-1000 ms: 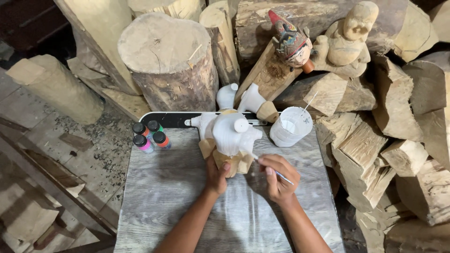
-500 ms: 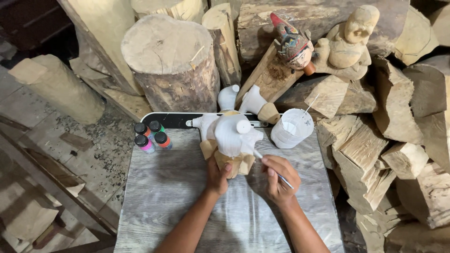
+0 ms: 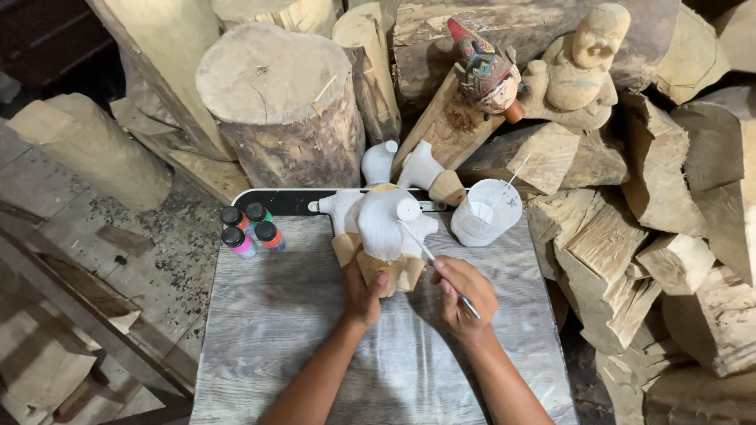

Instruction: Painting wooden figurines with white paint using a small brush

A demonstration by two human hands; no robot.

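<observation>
White-primed carving [image 3: 383, 228] gripped; four colour-banded paint bottles [image 3: 250, 228] stand left.

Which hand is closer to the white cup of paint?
Right. The right hand, holding a thin brush, is just below the white cup. The left hand is farther left, gripping the base of the white-painted wooden figure.

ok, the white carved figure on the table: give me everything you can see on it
The carved figure looks like wood, its upper part coated matt white, the base still bare tan wood. It has a rounded body, a small knob at the top right and stubby projections on both sides. It stands at the far middle of the grey table. The left hand grips the bare base from below. The right hand holds a thin brush whose tip meets the white part near the knob.
</observation>
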